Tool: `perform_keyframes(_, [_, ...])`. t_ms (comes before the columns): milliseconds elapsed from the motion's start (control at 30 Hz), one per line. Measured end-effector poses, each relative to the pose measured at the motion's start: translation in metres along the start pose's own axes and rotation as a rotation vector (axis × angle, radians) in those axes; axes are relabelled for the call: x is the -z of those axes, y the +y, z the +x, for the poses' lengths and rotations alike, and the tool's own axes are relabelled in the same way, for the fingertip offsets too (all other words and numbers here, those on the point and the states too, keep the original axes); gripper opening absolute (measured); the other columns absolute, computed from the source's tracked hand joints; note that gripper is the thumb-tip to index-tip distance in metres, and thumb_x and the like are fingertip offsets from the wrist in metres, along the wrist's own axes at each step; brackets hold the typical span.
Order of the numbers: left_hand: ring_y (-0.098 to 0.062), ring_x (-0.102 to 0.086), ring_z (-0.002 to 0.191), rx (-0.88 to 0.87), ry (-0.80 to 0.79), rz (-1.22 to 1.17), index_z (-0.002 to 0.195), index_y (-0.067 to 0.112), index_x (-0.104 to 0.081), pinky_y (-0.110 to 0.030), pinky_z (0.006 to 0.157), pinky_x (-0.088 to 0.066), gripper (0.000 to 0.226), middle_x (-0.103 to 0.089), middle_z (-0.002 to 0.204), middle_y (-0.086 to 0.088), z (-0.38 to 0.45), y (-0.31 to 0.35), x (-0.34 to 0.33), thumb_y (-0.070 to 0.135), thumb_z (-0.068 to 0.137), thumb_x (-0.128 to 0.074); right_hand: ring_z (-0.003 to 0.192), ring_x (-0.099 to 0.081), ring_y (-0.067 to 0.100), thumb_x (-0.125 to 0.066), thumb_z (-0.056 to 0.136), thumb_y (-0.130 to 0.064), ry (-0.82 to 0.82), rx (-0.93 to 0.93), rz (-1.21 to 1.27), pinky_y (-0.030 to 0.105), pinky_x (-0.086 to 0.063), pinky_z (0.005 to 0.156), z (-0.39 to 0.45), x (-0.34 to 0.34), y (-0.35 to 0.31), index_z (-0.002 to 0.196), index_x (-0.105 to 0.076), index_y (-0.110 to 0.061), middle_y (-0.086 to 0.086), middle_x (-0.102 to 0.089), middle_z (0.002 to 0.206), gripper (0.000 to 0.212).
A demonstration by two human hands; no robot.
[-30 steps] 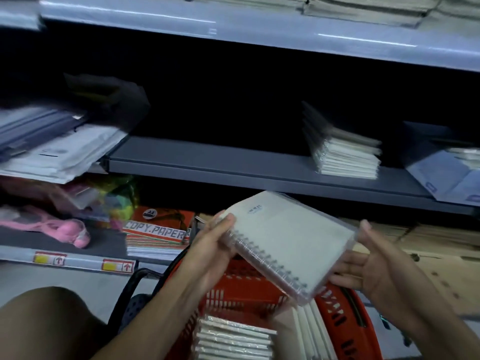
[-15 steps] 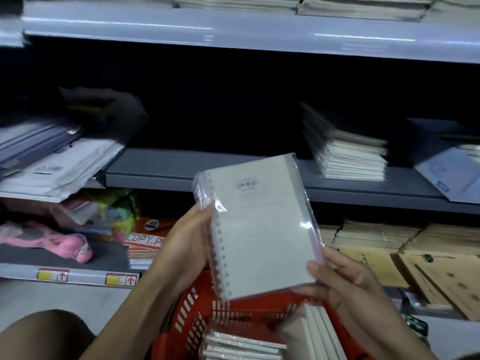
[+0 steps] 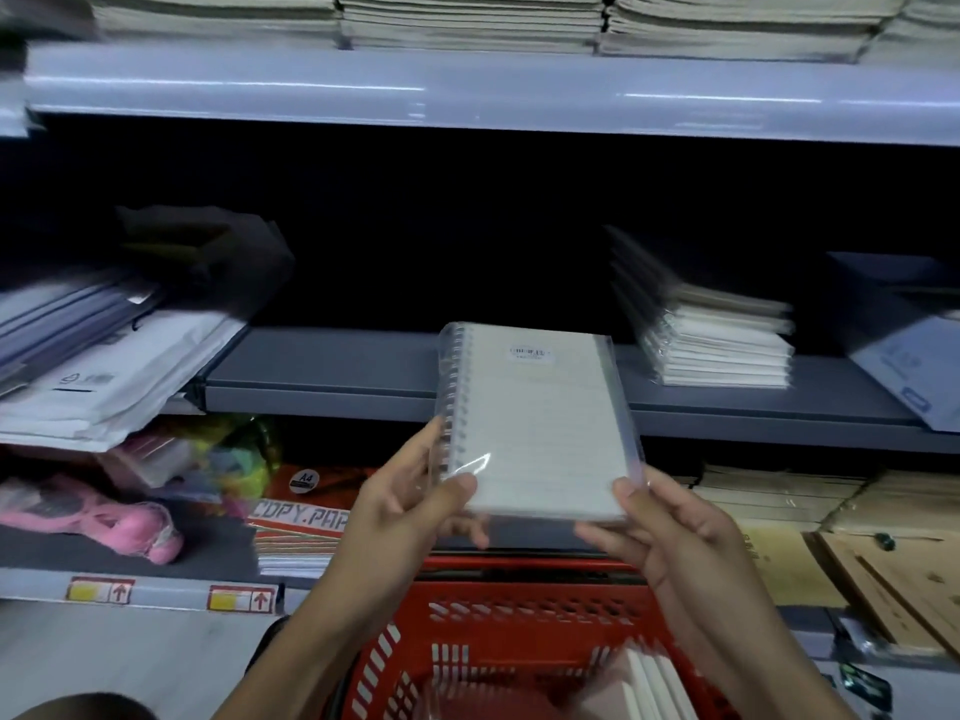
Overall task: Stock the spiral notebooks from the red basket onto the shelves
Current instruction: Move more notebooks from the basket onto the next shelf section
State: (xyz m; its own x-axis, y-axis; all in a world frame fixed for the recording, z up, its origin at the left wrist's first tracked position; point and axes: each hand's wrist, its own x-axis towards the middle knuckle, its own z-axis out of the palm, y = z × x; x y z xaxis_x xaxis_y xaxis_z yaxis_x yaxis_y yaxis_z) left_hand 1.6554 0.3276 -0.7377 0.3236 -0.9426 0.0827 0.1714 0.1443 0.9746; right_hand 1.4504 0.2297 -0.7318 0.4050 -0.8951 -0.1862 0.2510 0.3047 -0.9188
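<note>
A grey middle shelf (image 3: 322, 379) carries a stack of wrapped notebooks (image 3: 722, 350) at the far right. Nearer, a red basket (image 3: 498, 615) sits below. Above it, left hand (image 3: 400, 517) and right hand (image 3: 675, 532) pinch the near corners of a wrapped spiral notebook (image 3: 535, 423), fingers curled beneath, thumbs on top.

Dim, shelf recess black, glare on wrapped notebook (image 3: 535, 423), edges blurred.

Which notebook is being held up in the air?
The wrapped notebook gripped by both hands; the others lie stacked on the shelf or stand in the basket.
</note>
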Motion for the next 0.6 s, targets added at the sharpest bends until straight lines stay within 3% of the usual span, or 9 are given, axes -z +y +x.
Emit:
perform_keyframes(67, [-0.024, -0.064, 0.075, 0.007, 0.066, -0.045, 0.142, 0.018, -0.051, -0.027, 0.063, -0.056, 0.050, -0.070, 0.125, -0.006, 0.018, 0.013, -0.004, 0.006, 0.094, -0.059, 0.090, -0.076, 0.030, -0.062, 0.094, -0.013, -0.016, 0.028, -0.069, 0.032, -0.063, 0.075, 0.017, -0.006, -0.015, 0.121, -0.065, -0.005, 0.014, -0.076, 0.108, 0.029])
perform_keyframes(200, [-0.019, -0.066, 0.070, 0.050, 0.327, -0.015, 0.130, 0.006, -0.056, -0.028, 0.067, -0.057, 0.041, -0.072, 0.116, -0.013, 0.071, 0.027, -0.001, 0.012, 0.092, -0.069, 0.061, -0.071, 0.025, -0.070, 0.092, -0.024, 0.033, 0.000, -0.218, 0.033, -0.060, 0.063, 0.067, -0.023, -0.042, 0.110, -0.066, -0.006, 0.009, -0.072, 0.066, 0.026])
perform_keyframes(300, [-0.014, -0.067, 0.062, 0.100, 0.419, 0.083, 0.125, 0.003, -0.055, -0.026, 0.068, -0.056, 0.043, -0.071, 0.109, -0.011, 0.109, 0.027, 0.004, 0.015, 0.088, -0.074, 0.048, -0.059, 0.019, -0.072, 0.091, -0.022, 0.097, 0.001, -0.303, 0.025, -0.050, 0.044, 0.109, -0.035, -0.049, 0.106, -0.067, 0.004, 0.012, -0.061, 0.068, 0.030])
perform_keyframes(367, [-0.014, -0.069, 0.070, 0.113, 0.419, 0.197, 0.124, 0.004, -0.055, -0.017, 0.067, -0.054, 0.047, -0.071, 0.104, -0.007, 0.122, 0.027, 0.006, 0.014, 0.084, -0.078, 0.044, -0.055, 0.016, -0.075, 0.089, -0.028, 0.129, 0.033, -0.470, 0.023, -0.044, 0.040, 0.129, -0.039, -0.051, 0.108, -0.068, 0.002, 0.013, -0.065, 0.074, 0.035])
perform_keyframes(433, [-0.004, -0.070, 0.083, 0.086, 0.380, 0.350, 0.123, 0.012, -0.056, -0.008, 0.069, -0.049, 0.051, -0.070, 0.102, 0.003, 0.127, 0.025, 0.011, 0.012, 0.080, -0.082, 0.048, -0.056, 0.011, -0.079, 0.081, -0.040, 0.109, 0.047, -0.722, 0.024, -0.044, 0.045, 0.140, -0.038, -0.054, 0.109, -0.069, -0.009, 0.006, -0.071, 0.083, 0.043])
perform_keyframes(500, [0.003, -0.069, 0.081, 0.042, 0.338, 0.545, 0.119, 0.022, -0.058, -0.010, 0.073, -0.051, 0.048, -0.069, 0.089, 0.015, 0.127, 0.021, 0.017, 0.012, 0.079, -0.083, 0.071, -0.062, 0.009, -0.084, 0.070, -0.050, 0.064, 0.068, -0.952, 0.025, -0.049, 0.066, 0.145, -0.034, -0.056, 0.120, -0.068, -0.018, -0.003, -0.069, 0.099, 0.061])
perform_keyframes(533, [-0.003, -0.070, 0.080, 0.017, 0.336, 0.652, 0.119, 0.026, -0.059, -0.014, 0.073, -0.052, 0.047, -0.069, 0.083, 0.014, 0.126, 0.019, 0.019, 0.015, 0.080, -0.083, 0.084, -0.063, 0.009, -0.086, 0.067, -0.050, 0.052, 0.079, -1.028, 0.025, -0.049, 0.077, 0.146, -0.033, -0.055, 0.123, -0.067, -0.018, -0.005, -0.067, 0.103, 0.068])
perform_keyframes(600, [-0.014, -0.066, 0.083, -0.043, 0.352, 0.863, 0.120, 0.030, -0.060, -0.019, 0.071, -0.050, 0.046, -0.066, 0.077, 0.011, 0.124, 0.018, 0.018, 0.025, 0.080, -0.083, 0.092, -0.063, 0.010, -0.088, 0.067, -0.045, 0.061, 0.110, -1.079, 0.024, -0.047, 0.084, 0.149, -0.032, -0.053, 0.125, -0.068, -0.015, -0.007, -0.066, 0.098, 0.068])
